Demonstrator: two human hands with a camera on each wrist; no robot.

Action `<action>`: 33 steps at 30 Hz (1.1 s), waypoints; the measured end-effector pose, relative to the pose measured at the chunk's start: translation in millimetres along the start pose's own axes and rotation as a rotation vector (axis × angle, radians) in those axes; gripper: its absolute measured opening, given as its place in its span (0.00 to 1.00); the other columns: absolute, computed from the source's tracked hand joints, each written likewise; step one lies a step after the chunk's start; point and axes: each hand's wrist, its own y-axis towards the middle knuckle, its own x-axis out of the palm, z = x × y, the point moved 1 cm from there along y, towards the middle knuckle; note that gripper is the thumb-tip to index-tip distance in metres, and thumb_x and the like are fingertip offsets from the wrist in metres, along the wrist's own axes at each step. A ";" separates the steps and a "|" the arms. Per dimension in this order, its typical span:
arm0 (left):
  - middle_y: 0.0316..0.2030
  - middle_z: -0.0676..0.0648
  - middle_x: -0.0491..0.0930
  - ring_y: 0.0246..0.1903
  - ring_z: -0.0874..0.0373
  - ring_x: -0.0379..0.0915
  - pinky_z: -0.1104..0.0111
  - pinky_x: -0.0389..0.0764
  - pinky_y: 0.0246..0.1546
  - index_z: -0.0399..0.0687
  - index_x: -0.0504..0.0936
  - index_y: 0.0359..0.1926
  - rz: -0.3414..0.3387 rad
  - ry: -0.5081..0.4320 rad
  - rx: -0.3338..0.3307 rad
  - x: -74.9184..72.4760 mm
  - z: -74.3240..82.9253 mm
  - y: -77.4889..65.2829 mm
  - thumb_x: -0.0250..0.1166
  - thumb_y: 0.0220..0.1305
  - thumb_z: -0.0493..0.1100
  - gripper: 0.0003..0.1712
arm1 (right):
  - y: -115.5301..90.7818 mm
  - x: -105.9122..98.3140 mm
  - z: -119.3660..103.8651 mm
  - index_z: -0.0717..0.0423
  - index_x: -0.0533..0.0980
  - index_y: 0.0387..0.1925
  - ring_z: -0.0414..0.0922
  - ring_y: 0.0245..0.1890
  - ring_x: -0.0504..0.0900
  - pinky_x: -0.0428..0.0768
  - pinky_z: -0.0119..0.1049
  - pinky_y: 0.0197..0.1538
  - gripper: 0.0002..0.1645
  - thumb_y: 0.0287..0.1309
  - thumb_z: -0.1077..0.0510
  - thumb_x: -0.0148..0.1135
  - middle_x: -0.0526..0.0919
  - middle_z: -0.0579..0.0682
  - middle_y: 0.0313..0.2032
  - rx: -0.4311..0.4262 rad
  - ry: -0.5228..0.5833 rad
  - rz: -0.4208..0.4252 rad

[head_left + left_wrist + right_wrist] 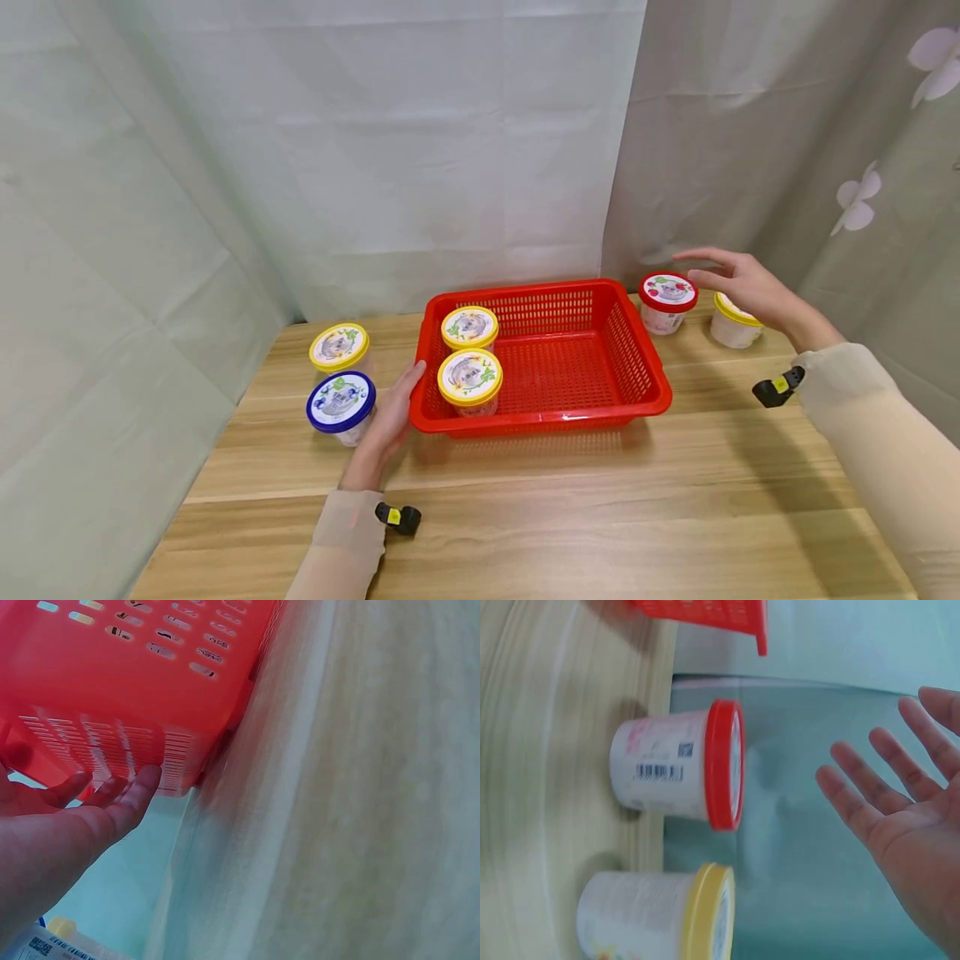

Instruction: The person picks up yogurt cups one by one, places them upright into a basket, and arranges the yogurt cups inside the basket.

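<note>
A red plastic basket (540, 418) stands on the wooden table with two yellow-lidded tubs, one (470, 327) behind the other (470, 377), at its left end. My left hand (390, 417) rests against the basket's left side; in the left wrist view its nearly straight fingers (135, 796) touch the slotted wall. Right of the basket stands a red-lidded tub (664, 319). Just above and to the right of that tub my right hand (750, 287) hovers, holding nothing. In the right wrist view its fingers (862, 814) are spread, apart from the red lid.
Behind the right hand is another yellow-lidded tub (733, 332), partly hidden. Left of the basket are a blue-lidded tub (341, 402) and a yellow-lidded tub (339, 346), close to my left hand. Pale curtains (450, 150) hang along the table's back and sides.
</note>
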 end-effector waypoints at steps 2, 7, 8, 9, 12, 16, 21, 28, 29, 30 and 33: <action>0.79 0.42 0.56 0.73 0.47 0.59 0.60 0.72 0.68 0.48 0.43 0.84 -0.002 0.003 0.005 0.2 -0.3 0.1 0.42 0.83 0.62 0.41 | -3.7 -3.0 4.8 0.56 0.66 0.75 0.65 0.71 0.64 0.60 0.72 0.70 0.32 0.78 0.48 0.55 0.63 0.61 0.75 0.016 0.004 0.015; 0.80 0.42 0.53 0.75 0.47 0.56 0.52 0.63 0.73 0.46 0.42 0.84 0.001 -0.016 0.012 0.6 -0.5 0.6 0.42 0.84 0.61 0.41 | -9.3 -9.0 16.8 0.56 0.66 0.75 0.61 0.67 0.68 0.65 0.63 0.68 0.32 0.79 0.46 0.54 0.64 0.60 0.74 0.035 -0.034 0.060; 0.80 0.42 0.53 0.75 0.47 0.56 0.52 0.63 0.74 0.46 0.42 0.84 0.001 -0.017 0.012 0.6 -0.5 0.6 0.42 0.84 0.61 0.41 | -10.3 -9.9 18.8 0.56 0.66 0.75 0.60 0.66 0.68 0.66 0.61 0.67 0.32 0.79 0.45 0.54 0.64 0.60 0.74 0.038 -0.046 0.068; 0.80 0.42 0.53 0.75 0.47 0.56 0.52 0.63 0.74 0.46 0.42 0.84 0.003 -0.018 0.010 0.5 -0.4 0.5 0.43 0.83 0.61 0.41 | -11.0 -10.6 20.7 0.56 0.66 0.75 0.60 0.66 0.68 0.67 0.60 0.66 0.32 0.79 0.45 0.53 0.64 0.60 0.74 0.040 -0.050 0.075; 0.79 0.43 0.54 0.74 0.47 0.58 0.55 0.66 0.72 0.48 0.43 0.84 0.003 -0.006 0.003 0.3 -0.4 -0.2 0.43 0.83 0.62 0.41 | -13.8 -12.7 25.3 0.58 0.66 0.74 0.62 0.68 0.66 0.66 0.62 0.66 0.33 0.79 0.45 0.53 0.63 0.62 0.74 0.046 -0.051 0.091; 0.78 0.43 0.56 0.73 0.48 0.60 0.60 0.72 0.68 0.49 0.44 0.84 0.002 -0.002 0.000 0.2 -0.9 -0.5 0.43 0.83 0.63 0.41 | -17.1 -14.8 30.6 0.60 0.64 0.75 0.66 0.71 0.63 0.62 0.70 0.68 0.34 0.79 0.45 0.53 0.62 0.65 0.74 0.054 -0.034 0.094; 0.79 0.43 0.55 0.73 0.48 0.59 0.63 0.73 0.67 0.49 0.43 0.84 -0.005 -0.008 0.003 -0.2 -1.0 -0.1 0.42 0.83 0.63 0.41 | -20.6 -16.8 36.1 0.58 0.62 0.76 0.66 0.72 0.59 0.60 0.72 0.68 0.34 0.80 0.45 0.52 0.59 0.66 0.76 0.087 -0.013 0.087; 0.79 0.44 0.54 0.74 0.48 0.58 0.62 0.71 0.68 0.49 0.42 0.84 -0.011 -0.010 0.002 -0.2 -0.7 0.6 0.42 0.84 0.62 0.41 | -25.8 -20.7 47.3 0.57 0.62 0.77 0.51 0.66 0.68 0.65 0.65 0.68 0.33 0.81 0.46 0.49 0.62 0.65 0.74 0.114 -0.039 0.105; 0.79 0.44 0.54 0.74 0.48 0.58 0.62 0.71 0.68 0.49 0.42 0.84 -0.011 -0.011 0.002 -0.1 -0.7 0.7 0.42 0.84 0.62 0.41 | -26.6 -21.2 49.0 0.57 0.62 0.76 0.50 0.65 0.68 0.66 0.63 0.68 0.32 0.81 0.46 0.49 0.63 0.65 0.73 0.115 -0.050 0.111; 0.79 0.43 0.53 0.74 0.48 0.58 0.62 0.71 0.68 0.48 0.42 0.84 -0.013 -0.012 0.004 -0.3 -1.0 1.0 0.41 0.84 0.62 0.41 | -27.4 -21.9 50.8 0.58 0.62 0.76 0.51 0.64 0.68 0.67 0.62 0.67 0.32 0.81 0.47 0.49 0.63 0.65 0.73 0.111 -0.059 0.116; 0.79 0.43 0.54 0.73 0.48 0.58 0.64 0.72 0.67 0.48 0.43 0.84 -0.012 -0.012 0.005 -0.5 -1.4 1.1 0.41 0.84 0.61 0.40 | -29.4 -23.8 56.2 0.60 0.63 0.75 0.59 0.66 0.67 0.67 0.61 0.65 0.31 0.82 0.49 0.49 0.63 0.67 0.73 0.102 -0.075 0.127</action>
